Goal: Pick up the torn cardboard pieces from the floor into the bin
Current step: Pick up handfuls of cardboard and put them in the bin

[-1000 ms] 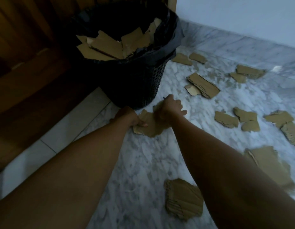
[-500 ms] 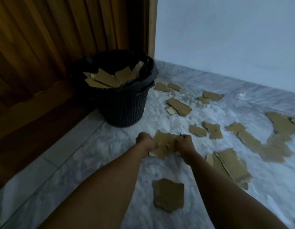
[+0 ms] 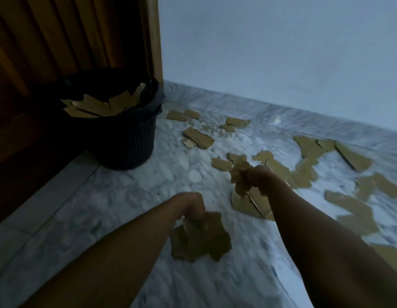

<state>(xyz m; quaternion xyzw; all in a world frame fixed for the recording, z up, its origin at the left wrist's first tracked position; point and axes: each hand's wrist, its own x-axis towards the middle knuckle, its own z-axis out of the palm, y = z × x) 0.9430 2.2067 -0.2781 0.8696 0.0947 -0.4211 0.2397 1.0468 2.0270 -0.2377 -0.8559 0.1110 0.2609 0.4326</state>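
The left hand (image 3: 192, 206) has its fingers closed on a torn cardboard piece (image 3: 206, 236) that hangs below it, over another piece lying on the floor (image 3: 130, 192); I cannot tell if the two touch. The right hand (image 3: 258, 176) is also closed, on a smaller crumpled piece (image 3: 238, 176) held up in the air.

The bin (image 3: 126, 141) stands ahead and to the left of both hands, near the corner where the wooden panel (image 3: 59, 41) meets the pale wall (image 3: 282, 52). The left hand seems nearer to it. The bin is already almost full to its rim.

Many loose pieces (image 3: 349, 205) lie scattered on the marble floor, mostly on the right side and toward the far wall. The room is dim.
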